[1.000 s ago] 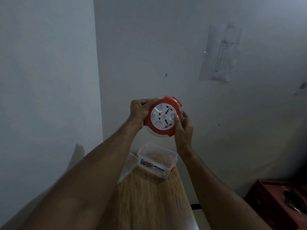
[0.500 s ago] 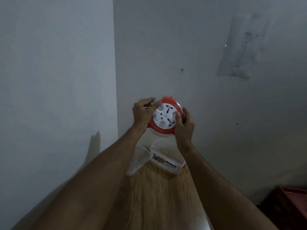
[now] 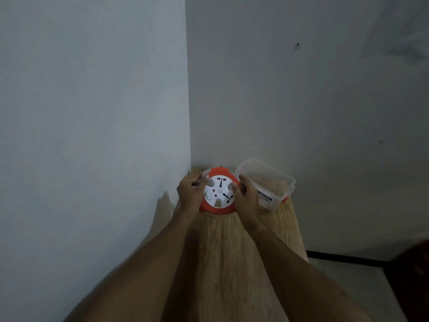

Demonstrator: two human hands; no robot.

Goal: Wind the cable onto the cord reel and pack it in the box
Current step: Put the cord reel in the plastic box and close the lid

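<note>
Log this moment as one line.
left hand: on cord reel | right hand: on reel | box: open, empty

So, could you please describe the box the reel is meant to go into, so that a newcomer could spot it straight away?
Follow the wooden table to its far end, where it meets the wall. The box sits there at the right corner, just right of the cord reel held by the left hand and right hand. It is the only clear, lidless plastic container, with a label on its side.
</note>
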